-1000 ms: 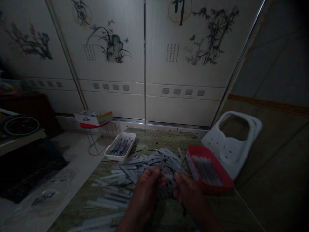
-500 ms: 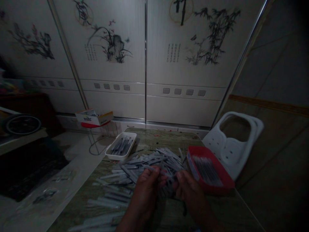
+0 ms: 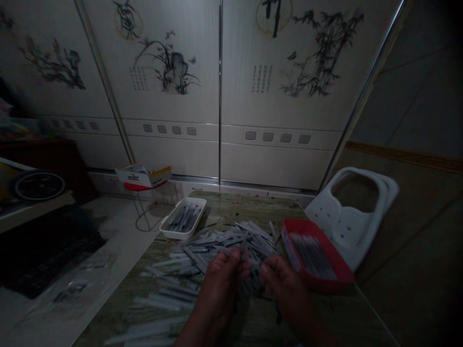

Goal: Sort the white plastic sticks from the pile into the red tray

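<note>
My left hand [image 3: 224, 271] is closed, thumb against fingers, on a slim pale pen-like stick [image 3: 250, 260]. The stick spans the gap to my right hand [image 3: 281, 277], whose thumb and fingertips are pinched at its other end. Poor light leaves its exact kind unclear. Beneath and beyond both hands lies a loose pile of similar pale and dark sticks [image 3: 231, 237], some seemingly in clear sleeves. Separate bunches [image 3: 164, 301] lie to the left of my left forearm. Right of my right hand, a red tray [image 3: 342, 275] holds a row of thin sticks in clear wrapping.
A white tray [image 3: 174, 235] of dark slim sticks stands at the table's far left. The greenish table [image 3: 267, 205] has a white plastic chair [image 3: 356, 241] beyond its right side. A lettered box [image 3: 142, 179] rests on a red stool [image 3: 130, 187] by the cabinet doors.
My right hand has shifted slightly left, closer to my left hand. The whole view has moved a little; both hands keep their hold on the stick.
</note>
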Available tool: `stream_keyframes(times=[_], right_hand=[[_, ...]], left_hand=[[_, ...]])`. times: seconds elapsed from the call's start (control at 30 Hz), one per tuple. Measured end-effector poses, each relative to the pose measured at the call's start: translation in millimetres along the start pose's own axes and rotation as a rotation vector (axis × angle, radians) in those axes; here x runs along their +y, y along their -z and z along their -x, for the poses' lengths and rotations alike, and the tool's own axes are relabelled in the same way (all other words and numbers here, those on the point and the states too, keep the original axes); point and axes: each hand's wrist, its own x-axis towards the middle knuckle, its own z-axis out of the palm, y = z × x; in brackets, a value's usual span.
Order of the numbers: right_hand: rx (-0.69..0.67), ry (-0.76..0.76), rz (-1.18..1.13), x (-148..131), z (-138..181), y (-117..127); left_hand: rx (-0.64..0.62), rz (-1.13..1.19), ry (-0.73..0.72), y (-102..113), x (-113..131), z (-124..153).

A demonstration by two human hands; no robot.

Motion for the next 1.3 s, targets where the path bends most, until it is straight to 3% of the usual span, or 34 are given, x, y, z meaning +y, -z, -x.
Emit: stream_keyframes(times=[0.27, 0.53, 0.73, 1.0, 1.2, 1.3], right_hand=[[0.026, -0.066, -0.018, 1, 2, -2], [-0.005, 0.044, 0.066, 8, 0, 1], [0.009, -0.049, -0.025, 7, 3, -3], [-0.009, 0.109, 0.147, 2, 6, -1], [-0.040, -0.068, -0.044, 1, 6, -3], [0.011, -0.050, -0.012, -2, 6, -4]], left_hand=[[-0.044, -0.018, -0.001, -2, 1, 3], [-0.038, -0.024, -0.023, 1, -1, 0], [-0.067, -0.042, -0.030, -1, 0, 2], [-0.005, -0.013, -0.002, -1, 2, 1], [-0.083, -0.051, -0.015, 1, 3, 2], [-0.048, -0.036, -0.012, 1, 1, 1]])
